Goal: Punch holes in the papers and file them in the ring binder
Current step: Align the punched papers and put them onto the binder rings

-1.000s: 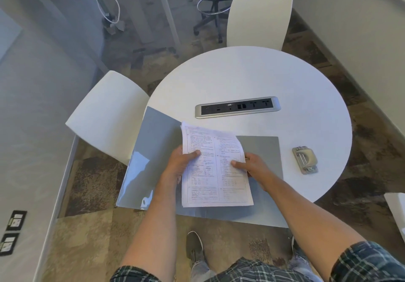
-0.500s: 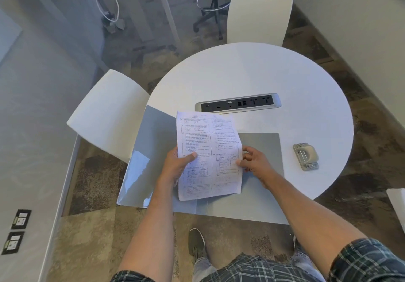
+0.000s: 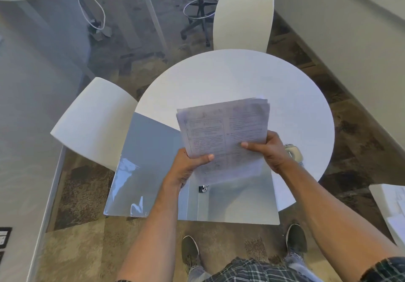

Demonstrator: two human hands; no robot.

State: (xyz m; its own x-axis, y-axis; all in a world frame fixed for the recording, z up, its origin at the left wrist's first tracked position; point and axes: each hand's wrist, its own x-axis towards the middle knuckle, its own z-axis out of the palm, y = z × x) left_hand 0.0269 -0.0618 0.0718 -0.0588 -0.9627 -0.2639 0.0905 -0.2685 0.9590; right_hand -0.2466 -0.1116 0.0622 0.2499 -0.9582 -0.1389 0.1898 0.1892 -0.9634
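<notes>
A stack of printed papers [image 3: 225, 132] is lifted above the open grey ring binder [image 3: 149, 172], tilted and blurred. My left hand [image 3: 186, 167] grips the stack's lower left corner, thumb on top. My right hand [image 3: 269, 150] grips its right edge, thumb on the page. The binder lies open at the near edge of the round white table [image 3: 241, 78], its left cover hanging past the rim; the lower end of its ring mechanism [image 3: 203, 188] shows below the papers. The beige hole punch [image 3: 293, 152] sits on the table, partly hidden behind my right wrist.
One white chair [image 3: 94, 119] stands at the table's left, another white chair [image 3: 243, 23] at its far side. A black stool [image 3: 197, 7] is beyond. White papers or a box [image 3: 390, 207] lie at the right edge. My shoes [image 3: 190, 251] are under the binder's near edge.
Both hands have raised the papers off the binder and swung them up and to the right, so they now cover the table's power strip. The ring mechanism is uncovered.
</notes>
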